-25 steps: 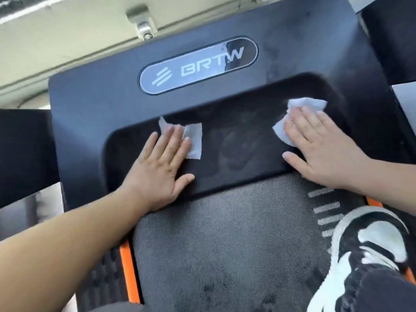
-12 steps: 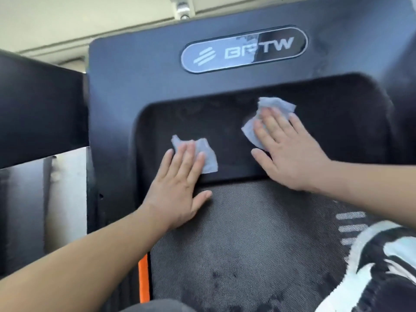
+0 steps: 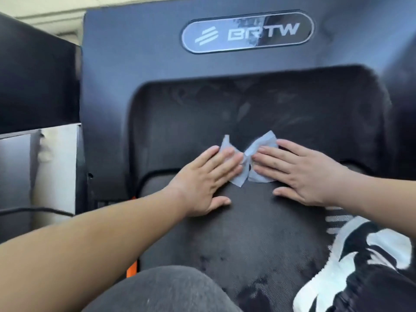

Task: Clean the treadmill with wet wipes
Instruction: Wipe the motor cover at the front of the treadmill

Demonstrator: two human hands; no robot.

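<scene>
The left fingers (image 3: 227, 163) lie straight and close together, flat on the left wipe (image 3: 226, 145); they press it down and curl round nothing. The right fingers (image 3: 276, 161) lie the same way, extended and a little spread, flat on the right wipe (image 3: 264, 141). Both wipes are thin, pale, crumpled sheets with ragged corners sticking out past the fingertips. Their inner edges touch between the hands, so that together they make a bow-tie shape.

The left hand (image 3: 202, 181) and right hand (image 3: 301, 174) are palm down and near each other, with each thumb out to the side on the belt (image 3: 258, 233), a dark, finely woven surface with darker blotches. The wipes sit at the lower edge of a matte black sloped panel (image 3: 281, 102), smeared with dull streaks, just where it meets the belt.

Above the panel rises the smooth dark hood (image 3: 135, 52) of the treadmill, which bears a glossy oval badge (image 3: 247, 31) reading BRTW. An orange strip (image 3: 132, 269) edges the belt on the left. A black-and-white shoe (image 3: 360, 266) rests on the belt at the lower right, and a knee (image 3: 162, 289) in grey cloth fills the bottom.
</scene>
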